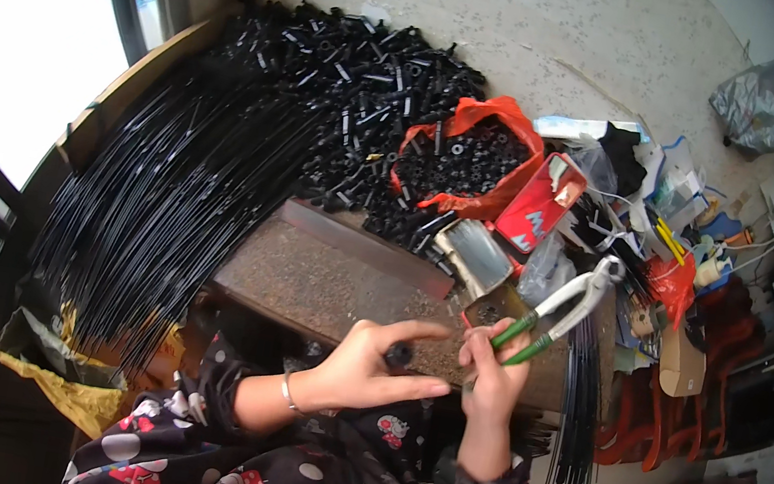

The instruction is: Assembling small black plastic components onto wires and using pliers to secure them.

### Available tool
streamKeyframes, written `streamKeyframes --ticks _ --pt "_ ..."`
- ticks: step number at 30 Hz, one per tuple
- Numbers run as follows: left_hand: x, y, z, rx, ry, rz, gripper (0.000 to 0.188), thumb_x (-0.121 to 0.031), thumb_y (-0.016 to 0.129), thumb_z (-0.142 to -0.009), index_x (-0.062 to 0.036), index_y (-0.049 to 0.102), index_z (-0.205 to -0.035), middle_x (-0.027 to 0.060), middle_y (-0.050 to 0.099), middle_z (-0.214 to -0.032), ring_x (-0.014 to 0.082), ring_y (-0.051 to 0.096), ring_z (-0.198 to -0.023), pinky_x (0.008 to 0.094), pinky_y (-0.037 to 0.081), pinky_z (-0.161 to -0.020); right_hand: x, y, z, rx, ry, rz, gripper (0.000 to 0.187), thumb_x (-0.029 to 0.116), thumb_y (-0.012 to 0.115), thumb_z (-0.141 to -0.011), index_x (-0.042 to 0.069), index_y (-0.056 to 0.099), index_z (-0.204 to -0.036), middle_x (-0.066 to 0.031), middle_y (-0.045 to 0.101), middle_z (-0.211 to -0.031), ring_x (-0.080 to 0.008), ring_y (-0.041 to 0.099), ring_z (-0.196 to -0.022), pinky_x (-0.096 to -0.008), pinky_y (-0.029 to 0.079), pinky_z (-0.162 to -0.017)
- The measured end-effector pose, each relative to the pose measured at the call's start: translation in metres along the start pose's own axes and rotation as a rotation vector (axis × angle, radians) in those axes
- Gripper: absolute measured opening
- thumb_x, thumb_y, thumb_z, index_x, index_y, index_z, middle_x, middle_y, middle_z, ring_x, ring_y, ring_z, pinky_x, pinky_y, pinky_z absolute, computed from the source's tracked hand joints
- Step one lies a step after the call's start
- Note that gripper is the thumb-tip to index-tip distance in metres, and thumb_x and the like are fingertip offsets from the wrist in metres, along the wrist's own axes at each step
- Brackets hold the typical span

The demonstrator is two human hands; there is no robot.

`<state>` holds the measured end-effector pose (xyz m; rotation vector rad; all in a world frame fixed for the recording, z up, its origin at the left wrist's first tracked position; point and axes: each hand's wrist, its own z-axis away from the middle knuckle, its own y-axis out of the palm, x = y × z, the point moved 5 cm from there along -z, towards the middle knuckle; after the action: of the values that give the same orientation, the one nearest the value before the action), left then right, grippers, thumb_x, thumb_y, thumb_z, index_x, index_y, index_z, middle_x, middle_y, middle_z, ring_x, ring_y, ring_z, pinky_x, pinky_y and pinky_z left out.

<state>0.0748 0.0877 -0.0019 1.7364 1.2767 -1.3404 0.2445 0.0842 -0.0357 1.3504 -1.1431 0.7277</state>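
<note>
Above the near edge of the counter, I am seeing pliers being held at a slant, the head pointing away and up to the right. The metal is showing pale and silvery, the head is looking compact and rounded, and two green-sleeved handles are standing apart at the lower end.

My right grip is pinching the pliers by these handles, the fingers curling about their lower ends. My left grip is standing spread, thumb and forefinger well apart and pointing toward the right one. A small dark round part is showing between them; I cannot tell whether any finger is touching it.

Behind both, a dull metal strip is lying across the counter. Farther back, a heap of black parts is spreading beside an orange-red bag, which is holding small black pieces. Long black rods are lying at the left, and a smaller bundle of rods is hanging at the right.
</note>
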Motion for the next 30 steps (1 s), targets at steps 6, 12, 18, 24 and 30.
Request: streamKeyframes --ticks 6,12,18,24,30 --pt "-0.020 -0.003 0.012 -0.115 0.070 0.037 0.052 -0.023 0.080 -0.066 -0.0007 0.061 -0.109 -0.0016 0.047 -0.051 0.0074 0.039 -0.046 0.0207 0.032 -0.044 0.018 0.071 0.055 0.033 -0.044 -0.178 0.026 -0.005 0.060 -0.077 0.004 0.046 -0.097 -0.0087 0.057 -0.081 -0.0139 0.054 -0.071 -0.0226 0.044 -0.070" --pt "-0.024 -0.016 0.032 -0.152 0.165 0.035 0.057 -0.025 0.080 -0.066 0.0000 0.059 -0.113 0.0008 0.052 -0.055 0.0083 0.042 -0.048 0.0216 0.035 -0.045 0.018 0.089 0.072 0.097 -0.073 -0.158 0.028 -0.005 0.060 -0.077 0.004 0.044 -0.100 -0.0105 0.057 -0.085 -0.0145 0.055 -0.072 -0.0241 0.045 -0.072" --pt "-0.031 -0.021 0.041 -0.204 0.180 -0.057 0.063 -0.027 0.080 -0.066 0.0002 0.056 -0.117 0.0032 0.056 -0.059 0.0097 0.044 -0.049 0.0217 0.037 -0.045 0.025 0.100 0.077 0.082 -0.157 -0.088 0.030 -0.004 0.061 -0.077 0.004 0.044 -0.101 -0.0090 0.055 -0.084 -0.0144 0.054 -0.070 -0.0243 0.045 -0.068" --pt "-0.044 -0.023 0.036 0.024 0.209 0.080 0.066 -0.029 0.081 -0.065 -0.0003 0.054 -0.119 0.0020 0.056 -0.061 0.0098 0.044 -0.049 0.0224 0.038 -0.046 0.030 0.095 0.051 0.281 -0.397 -0.006 0.032 -0.002 0.062 -0.078 0.004 0.044 -0.104 -0.0059 0.051 -0.077 -0.0134 0.051 -0.063 -0.0236 0.043 -0.058" --pt "-0.036 -0.061 0.036 -0.047 0.060 0.348 0.069 -0.029 0.082 -0.064 -0.0012 0.054 -0.120 -0.0020 0.053 -0.058 0.0083 0.039 -0.048 0.0209 0.033 -0.045 0.019 0.057 0.077 0.483 0.341 0.043 0.023 0.008 0.059 -0.084 0.000 0.050 -0.103 -0.0087 0.055 -0.075 -0.0148 0.050 -0.054 -0.0222 0.040 -0.049"
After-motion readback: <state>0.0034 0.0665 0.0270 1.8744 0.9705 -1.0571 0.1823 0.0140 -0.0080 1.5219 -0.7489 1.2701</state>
